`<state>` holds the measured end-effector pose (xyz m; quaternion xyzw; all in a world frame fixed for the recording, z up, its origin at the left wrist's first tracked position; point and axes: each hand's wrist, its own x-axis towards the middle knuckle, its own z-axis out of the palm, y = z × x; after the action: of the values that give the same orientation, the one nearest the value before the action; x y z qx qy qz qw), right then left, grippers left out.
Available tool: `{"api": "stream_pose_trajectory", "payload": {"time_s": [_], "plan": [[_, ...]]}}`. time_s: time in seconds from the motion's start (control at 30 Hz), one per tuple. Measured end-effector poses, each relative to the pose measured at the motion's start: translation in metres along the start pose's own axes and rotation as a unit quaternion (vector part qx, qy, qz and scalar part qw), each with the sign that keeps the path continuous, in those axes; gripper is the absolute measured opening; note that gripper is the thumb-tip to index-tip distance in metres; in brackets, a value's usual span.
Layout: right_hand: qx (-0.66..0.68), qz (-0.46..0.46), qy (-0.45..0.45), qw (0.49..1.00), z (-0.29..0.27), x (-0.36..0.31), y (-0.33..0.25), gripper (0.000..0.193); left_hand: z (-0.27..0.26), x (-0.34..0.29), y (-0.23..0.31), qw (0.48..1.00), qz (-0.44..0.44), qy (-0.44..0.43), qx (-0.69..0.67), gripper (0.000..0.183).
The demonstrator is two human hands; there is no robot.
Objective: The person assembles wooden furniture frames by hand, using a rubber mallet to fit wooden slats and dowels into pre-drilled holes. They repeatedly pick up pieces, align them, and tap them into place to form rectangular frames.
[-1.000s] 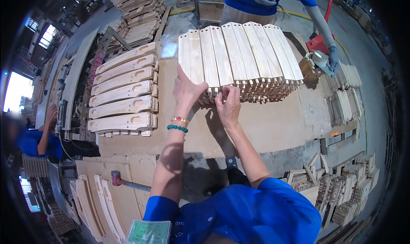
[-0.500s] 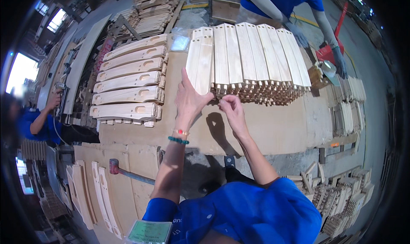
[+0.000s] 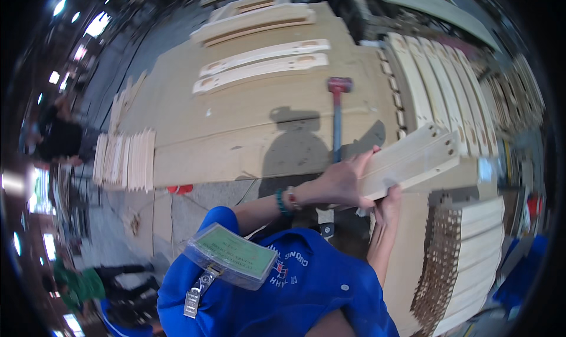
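In the head view, the left hand [image 3: 345,182] and the right hand [image 3: 387,208] both hold pale wooden boards [image 3: 407,161], long, flat and straight-edged, with small round holes near the far end. The left grip is closed around the near end, thumb stretched along the wood; the right grip pinches the same end from below. The boards lie aslant in the air, right of the mallet [image 3: 336,122], which has a blunt reddish head and a slim grey-blue handle.

The mallet rests on a table [image 3: 188,131] covered in smooth, creased brown cardboard. Beyond it lie two gently bowed rails [image 3: 262,66] of light wood, with rounded slots at one end. To the right stands a row of similar curved rails [image 3: 439,95]. At lower right, a stack of boards [image 3: 474,260] shows flat pale faces and a rough, knobbly side of peg ends. Beaded bracelets [image 3: 287,201], green and pale, circle the left wrist.
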<state>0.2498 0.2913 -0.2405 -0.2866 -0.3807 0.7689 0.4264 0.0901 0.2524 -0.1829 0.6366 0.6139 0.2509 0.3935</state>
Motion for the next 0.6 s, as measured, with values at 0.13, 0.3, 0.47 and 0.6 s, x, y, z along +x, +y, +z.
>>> {"api": "stream_pose_trajectory", "payload": {"time_s": [0.13, 0.3, 0.47, 0.6], "plan": [[-0.113, 0.022, -0.105, 0.988, 0.055, 0.013, 0.017, 0.101, -0.107, -0.085, -0.091, 0.978, -0.102, 0.100, 0.149, 0.099], [-0.166, 0.078, -0.029, 0.982, 0.043, 0.001, 0.037, 0.072, -0.231, -0.191, -0.226, 0.932, -0.153, 0.180, 0.274, 0.083], [-0.165, 0.047, 0.066, 0.983, 0.046, -0.008, 0.045, 0.047, -0.308, -0.163, -0.319, 0.929, -0.103, 0.078, 0.346, 0.092], [-0.173, -0.035, 0.177, 0.968, 0.017, -0.050, 0.039, 0.044, -0.286, -0.140, -0.313, 0.866, -0.179, 0.024, 0.466, 0.106]]}}
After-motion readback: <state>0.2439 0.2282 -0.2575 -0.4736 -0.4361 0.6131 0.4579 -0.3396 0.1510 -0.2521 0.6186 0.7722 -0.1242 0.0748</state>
